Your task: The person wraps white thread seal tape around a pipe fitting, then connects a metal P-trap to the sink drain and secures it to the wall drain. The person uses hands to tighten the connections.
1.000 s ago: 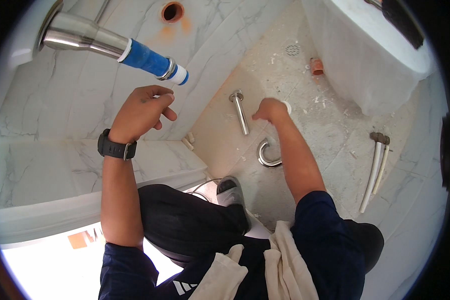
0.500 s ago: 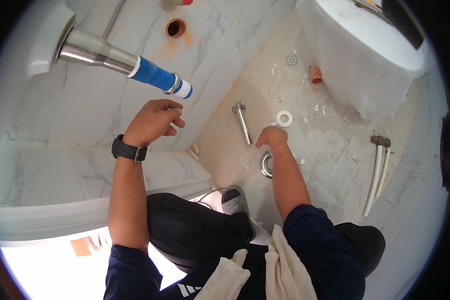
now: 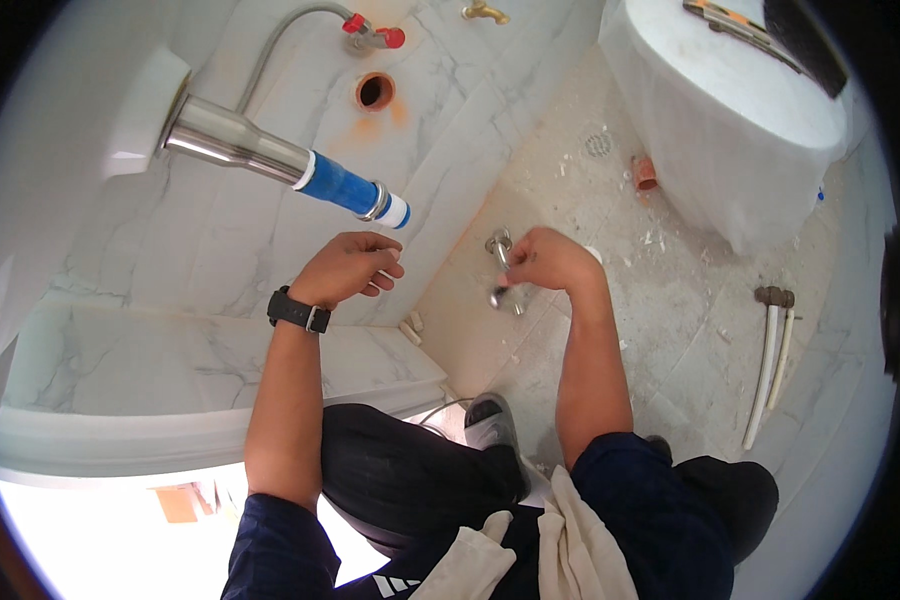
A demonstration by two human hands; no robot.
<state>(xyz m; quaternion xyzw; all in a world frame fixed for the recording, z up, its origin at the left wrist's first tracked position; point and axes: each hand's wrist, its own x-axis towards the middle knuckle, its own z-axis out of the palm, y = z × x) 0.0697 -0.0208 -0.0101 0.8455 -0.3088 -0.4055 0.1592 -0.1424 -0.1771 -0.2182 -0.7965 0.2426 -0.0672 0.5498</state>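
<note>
Right hand (image 3: 554, 264) closed on a blurred shiny metal piece (image 3: 496, 296) at its 8 o'clock, seemingly pinched from above to leave the end clear; left hand (image 3: 352, 270) half-curled, apparently empty, blue-wrapped drainpipe (image 3: 342, 188) at its 1 o'clock.

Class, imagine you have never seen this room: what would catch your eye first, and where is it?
Probably the bright blue sleeve on the metal drainpipe at upper left, with the left hand just below its lower end. Next, near the centre, the right hand is over a shiny chrome pipe, though blur hides its exact grip. At upper right, a bulky, plastic-wrapped white object also stands out.
</note>
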